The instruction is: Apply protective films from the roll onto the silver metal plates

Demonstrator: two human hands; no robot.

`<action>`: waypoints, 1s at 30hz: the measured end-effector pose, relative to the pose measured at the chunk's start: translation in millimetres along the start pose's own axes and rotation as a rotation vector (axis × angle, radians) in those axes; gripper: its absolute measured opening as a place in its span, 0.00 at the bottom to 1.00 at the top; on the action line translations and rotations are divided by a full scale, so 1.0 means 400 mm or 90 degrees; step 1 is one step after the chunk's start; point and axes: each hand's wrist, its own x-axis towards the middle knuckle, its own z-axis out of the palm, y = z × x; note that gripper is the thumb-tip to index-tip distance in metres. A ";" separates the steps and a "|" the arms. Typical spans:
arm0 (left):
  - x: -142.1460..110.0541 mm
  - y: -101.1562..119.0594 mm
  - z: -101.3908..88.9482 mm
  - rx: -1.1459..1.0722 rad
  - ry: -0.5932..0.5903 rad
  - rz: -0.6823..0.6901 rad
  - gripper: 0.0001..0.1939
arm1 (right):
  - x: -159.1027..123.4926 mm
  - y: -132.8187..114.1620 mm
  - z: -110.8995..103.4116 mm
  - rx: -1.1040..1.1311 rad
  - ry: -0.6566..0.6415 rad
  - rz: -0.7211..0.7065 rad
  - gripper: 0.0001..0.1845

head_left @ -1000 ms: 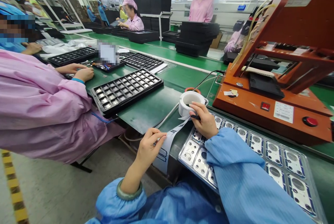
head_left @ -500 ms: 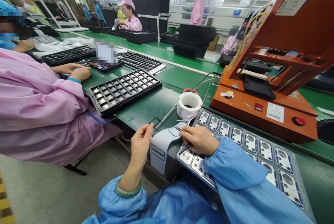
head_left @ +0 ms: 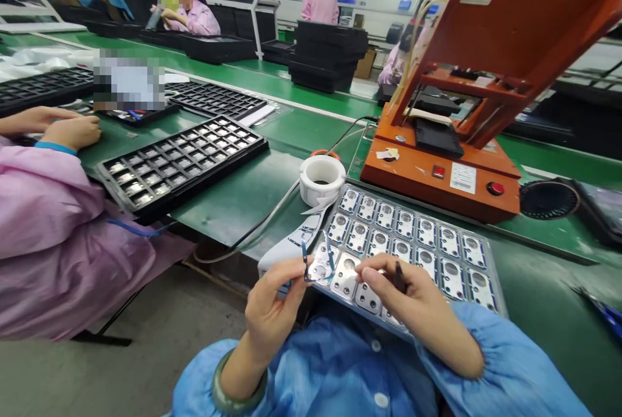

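My left hand (head_left: 276, 297) pinches one corner of a thin blue frame-shaped adhesive gasket (head_left: 304, 251), held up above the near-left corner of a clear tray (head_left: 496, 287). Rows of silver metal plates (head_left: 424, 230) with round holes lie in this tray, many edged in blue. Over its front row is my right hand (head_left: 389, 284), thumb and forefinger close together at a plate without blue edging (head_left: 346, 274). A slim dark tool (head_left: 399, 278), like tweezers, is tucked in its fingers; its tip is hidden. A white backing strip (head_left: 286, 245) runs from a white roll (head_left: 322, 177) to behind my left hand.
An orange press (head_left: 442, 174) with a raised top stands behind the tray. At left is a black compartment tray (head_left: 189, 174) of small metal parts, near a co-worker's hands (head_left: 72, 129). Blue-handled pliers (head_left: 602, 313) lie far right. Cables hang over the table edge.
My left hand has moved right, over the tray, with the blue gasket spread open in view. My right hand has left the backing strip and come to the front-row plates. The view has turned right.
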 end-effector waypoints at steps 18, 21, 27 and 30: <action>-0.027 0.042 0.094 0.024 -0.289 0.140 0.25 | -0.155 0.084 0.013 0.282 0.219 0.155 0.14; -0.033 0.050 0.089 -0.026 -0.360 -0.044 0.21 | -0.189 0.090 0.026 0.193 0.266 0.082 0.10; -0.021 0.066 0.094 -0.122 -0.471 -0.158 0.05 | -0.221 0.089 0.047 0.141 0.264 0.016 0.08; -0.022 0.068 0.100 -0.140 -0.466 -0.165 0.02 | -0.224 0.089 0.046 0.146 0.264 0.021 0.09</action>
